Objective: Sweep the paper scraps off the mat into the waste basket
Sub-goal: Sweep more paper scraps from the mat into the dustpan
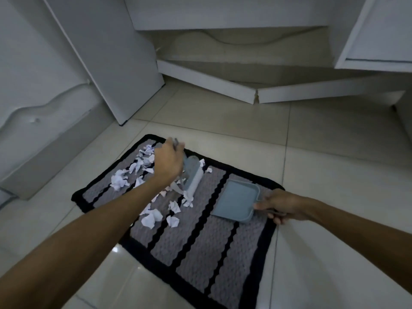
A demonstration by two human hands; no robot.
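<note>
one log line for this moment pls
left hand: holds brush on mat | right hand: holds dustpan, empty | paper scraps: on mat | waste basket: not in view

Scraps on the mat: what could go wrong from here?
1. The dustpan in the right hand sits apart from the brush; scraps may scatter across the gap.
2. The left hand sweeps mid-pile; scraps behind it may be missed.
3. No waste basket is in view.
</note>
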